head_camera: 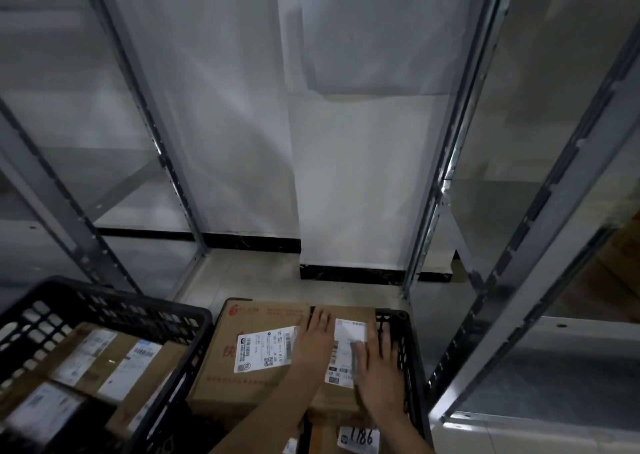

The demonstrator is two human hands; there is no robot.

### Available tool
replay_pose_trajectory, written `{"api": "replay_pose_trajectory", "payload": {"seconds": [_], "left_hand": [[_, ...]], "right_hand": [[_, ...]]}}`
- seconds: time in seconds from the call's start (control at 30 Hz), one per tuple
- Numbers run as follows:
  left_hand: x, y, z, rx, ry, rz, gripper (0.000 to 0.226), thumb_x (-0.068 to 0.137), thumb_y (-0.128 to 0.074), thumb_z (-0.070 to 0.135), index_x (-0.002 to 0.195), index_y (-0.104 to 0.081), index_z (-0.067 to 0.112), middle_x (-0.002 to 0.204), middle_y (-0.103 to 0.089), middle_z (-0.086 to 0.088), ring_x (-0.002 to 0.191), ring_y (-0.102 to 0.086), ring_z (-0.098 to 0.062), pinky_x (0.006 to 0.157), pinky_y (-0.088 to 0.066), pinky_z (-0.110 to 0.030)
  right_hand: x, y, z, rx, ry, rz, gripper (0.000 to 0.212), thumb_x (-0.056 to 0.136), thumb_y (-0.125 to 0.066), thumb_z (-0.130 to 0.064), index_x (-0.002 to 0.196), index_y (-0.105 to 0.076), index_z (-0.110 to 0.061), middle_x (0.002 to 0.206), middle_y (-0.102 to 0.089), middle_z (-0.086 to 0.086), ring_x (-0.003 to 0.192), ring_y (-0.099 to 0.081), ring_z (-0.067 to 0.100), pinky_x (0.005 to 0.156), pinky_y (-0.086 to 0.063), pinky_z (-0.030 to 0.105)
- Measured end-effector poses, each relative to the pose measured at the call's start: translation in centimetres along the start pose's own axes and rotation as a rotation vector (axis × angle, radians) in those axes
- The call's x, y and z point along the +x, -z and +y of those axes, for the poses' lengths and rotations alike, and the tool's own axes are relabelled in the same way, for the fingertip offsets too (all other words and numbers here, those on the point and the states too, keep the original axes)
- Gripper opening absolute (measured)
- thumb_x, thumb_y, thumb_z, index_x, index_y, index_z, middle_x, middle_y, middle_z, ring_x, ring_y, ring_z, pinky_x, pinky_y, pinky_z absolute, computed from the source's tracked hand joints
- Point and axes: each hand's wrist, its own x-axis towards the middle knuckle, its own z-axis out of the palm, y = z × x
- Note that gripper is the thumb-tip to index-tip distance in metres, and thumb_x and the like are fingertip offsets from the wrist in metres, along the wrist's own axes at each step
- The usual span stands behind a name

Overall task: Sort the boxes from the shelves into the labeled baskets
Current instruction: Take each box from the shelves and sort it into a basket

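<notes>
Gray metal shelf rack on the left (45,190), another on the right (554,211), white wall and pale floor between them. Two black baskets sit on the floor at the bottom of the view.

- Left basket (114,301): holds several brown labeled boxes (104,360) lying flat.
- Right basket (398,342): packed with a big brown box (221,367) with a white shipping label, and a smaller box (346,311) just beside it on the right.
- Left hand (317,332): lies flat over the seam between the two boxes, fingers straight, grasping nothing.
- Right hand (375,360): flat on the smaller box, fingers spread over its white label (349,332), grasping nothing.
- Tag reading 1186 (360,438) at the bottom edge, below the right hand.
</notes>
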Motion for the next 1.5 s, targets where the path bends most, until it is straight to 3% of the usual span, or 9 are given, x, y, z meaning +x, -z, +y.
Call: {"api": "replay_pose_trajectory", "payload": {"seconds": [0.07,0.13,0.43,0.53,0.63,0.7,0.8,1.03,1.5], "left_hand": [[-0.8,-0.8,-0.3,-0.003,-0.038,-0.002,0.079,0.103,-0.042,0.031,0.159,0.011,0.010,0.167,0.015,-0.009,0.153,0.019,-0.024,0.125,0.007,-0.048],[-1.1,-1.1,-0.3,-0.063,-0.039,0.003,0.075,0.104,-0.038,0.029,0.159,0.011,0.014,0.167,0.017,-0.005,0.150,0.024,-0.020,0.124,0.011,-0.049],[-0.8,0.8,-0.9,-0.008,-0.050,-0.041,0.085,0.097,-0.054,0.036,0.161,-0.001,0.019,0.168,0.001,-0.003,0.155,0.009,-0.026,0.122,0.013,-0.054],[-1.3,2.9,-1.2,0.060,-0.070,-0.091,0.080,0.101,-0.044,0.043,0.161,0.003,0.018,0.169,0.006,-0.004,0.154,0.013,-0.028,0.120,0.013,-0.053],[-2.2,6.6,-2.7,0.042,-0.059,0.196,0.060,0.108,-0.023,0.038,0.160,-0.002,0.016,0.168,-0.005,-0.010,0.154,0.006,-0.029,0.124,0.005,-0.052],[-3.4,10.5,-4.0,-0.030,-0.022,0.360,0.057,0.108,-0.007,0.042,0.158,-0.018,0.016,0.165,-0.024,-0.007,0.153,-0.011,-0.026,0.123,-0.002,-0.050],[-4.6,19.3,-5.9,-0.032,0.017,0.438,0.061,0.106,-0.006,0.047,0.159,-0.019,0.018,0.165,-0.023,-0.004,0.153,-0.016,-0.025,0.122,-0.011,-0.053],[-7.2,42.4,-9.6,-0.022,0.085,0.664,0.064,0.104,-0.015,0.053,0.161,-0.013,0.023,0.169,-0.005,-0.002,0.155,-0.011,-0.026,0.123,-0.011,-0.055],[-21.3,82.2,-17.8,0.017,0.219,0.896,0.065,0.104,-0.026,0.055,0.161,-0.012,0.027,0.169,-0.007,-0.001,0.156,-0.006,-0.026,0.122,-0.013,-0.057]], "right_hand": [[-0.1,0.2,-0.1,-0.118,0.020,-0.005,0.092,0.068,0.039,-0.071,0.153,0.019,-0.040,0.158,0.032,-0.009,0.151,0.018,0.022,0.121,-0.008,0.058],[-0.2,0.5,-0.3,-0.162,0.037,0.000,0.090,0.065,0.043,-0.068,0.149,0.023,-0.041,0.157,0.032,-0.013,0.147,0.027,0.019,0.119,0.007,0.060],[-0.1,1.5,-1.5,-0.213,0.021,-0.061,0.110,0.053,0.046,-0.074,0.152,0.016,-0.036,0.157,0.027,-0.016,0.148,0.024,0.018,0.116,0.015,0.060],[-0.6,3.2,-2.1,-0.219,0.010,-0.119,0.106,0.053,0.044,-0.075,0.150,0.021,-0.039,0.157,0.029,-0.017,0.145,0.027,0.015,0.114,0.021,0.057],[-1.6,6.3,-3.7,-0.215,0.074,-0.111,0.082,0.067,0.034,-0.075,0.144,0.027,-0.044,0.160,0.025,-0.016,0.146,0.028,0.017,0.102,0.036,0.044],[-2.4,9.5,-6.0,-0.230,0.137,-0.039,0.072,0.087,0.016,-0.073,0.152,0.015,-0.042,0.163,0.009,-0.016,0.152,0.013,0.020,0.109,0.026,0.042],[-3.2,16.4,-10.9,-0.277,0.240,0.107,0.059,0.103,-0.017,-0.058,0.158,-0.008,-0.036,0.165,-0.007,-0.015,0.152,-0.001,0.018,0.115,0.006,0.045],[-4.5,36.6,-24.9,-0.185,0.380,0.305,0.058,0.106,-0.018,-0.052,0.157,0.006,-0.038,0.164,0.009,-0.018,0.151,0.015,0.012,0.119,0.005,0.050],[-10.4,70.9,-52.1,-0.233,0.585,0.466,0.062,0.104,-0.019,-0.055,0.158,0.004,-0.034,0.164,0.013,-0.015,0.151,0.018,0.014,0.121,0.006,0.053]]}}
